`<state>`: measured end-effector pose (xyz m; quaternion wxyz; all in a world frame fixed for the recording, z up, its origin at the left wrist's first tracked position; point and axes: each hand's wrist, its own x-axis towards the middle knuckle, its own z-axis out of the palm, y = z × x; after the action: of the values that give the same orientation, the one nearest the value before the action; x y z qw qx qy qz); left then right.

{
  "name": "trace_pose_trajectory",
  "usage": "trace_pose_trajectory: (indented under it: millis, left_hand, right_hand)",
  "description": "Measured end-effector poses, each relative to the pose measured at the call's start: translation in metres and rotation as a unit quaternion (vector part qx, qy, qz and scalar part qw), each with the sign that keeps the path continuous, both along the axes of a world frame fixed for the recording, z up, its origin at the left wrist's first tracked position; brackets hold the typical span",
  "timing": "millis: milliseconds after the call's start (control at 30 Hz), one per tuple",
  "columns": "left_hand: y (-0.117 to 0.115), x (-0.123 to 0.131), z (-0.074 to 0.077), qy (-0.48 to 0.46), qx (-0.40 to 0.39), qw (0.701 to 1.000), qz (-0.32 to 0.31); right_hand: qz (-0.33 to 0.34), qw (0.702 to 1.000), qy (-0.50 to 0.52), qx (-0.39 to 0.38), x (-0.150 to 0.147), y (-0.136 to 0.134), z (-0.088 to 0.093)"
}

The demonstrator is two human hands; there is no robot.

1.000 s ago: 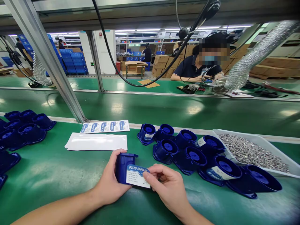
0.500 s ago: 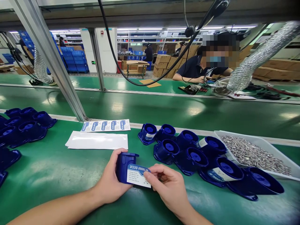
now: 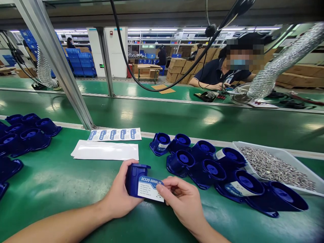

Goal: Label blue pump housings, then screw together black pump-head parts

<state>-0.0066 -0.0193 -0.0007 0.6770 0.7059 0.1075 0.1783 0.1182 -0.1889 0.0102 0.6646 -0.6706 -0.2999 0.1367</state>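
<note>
Green surface (image 3: 63,182). Near the far edge, centre: a printed label strip (image 3: 114,134), with white backing sheets (image 3: 105,150) just in front. Left edge: blue housings (image 3: 22,135), clustered. Right half: more housings, beside a white screw tray (image 3: 263,146) at the right edge.

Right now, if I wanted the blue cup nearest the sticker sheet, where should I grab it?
Probably pinch the blue cup by its round barrel, from above and the left: it stands mouth-up on its base, its left side is free, and a neighbouring cup crowds its right.

Green conveyor belt (image 3: 177,118), stacked cardboard boxes (image 3: 177,65), strip lights (image 3: 162,29).
</note>
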Motion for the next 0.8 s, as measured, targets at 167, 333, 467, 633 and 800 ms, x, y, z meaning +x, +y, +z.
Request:
trace_pose_trajectory:
  millis: [167, 333, 467, 633, 800]
  left_hand:
    - [0.0, 0.0, -0.001, -0.001, -0.003, 1.0, 0.0]
    - [0.001, 0.001, 0.001, -0.002, -0.005, 1.0, -0.004]
    - [-0.001, 0.001, 0.002, -0.004, -0.006, 1.0, 0.001]
    - [-0.001, 0.001, 0.001, -0.004, -0.007, 1.0, 0.003]
    - [0.0, 0.002, 0.002, 0.002, -0.01, 1.0, 0.004]
  right_hand:
    - [0.003, 1.0, -0.001, -0.004, 0.0, 0.0, 0.0]
    - [0.007, 1.0, 0.003, -0.004, 0.0, 0.0, 0.002]
    - [0.007, 1.0, -0.004, -0.004, 0.0, 0.0, 0.002]
    - [0.01, 1.0, 0.002, -0.011, 0.001, -0.002, -0.001]
    - [0.001, 1.0, 0.005, -0.007, 0.002, -0.003, -0.013]
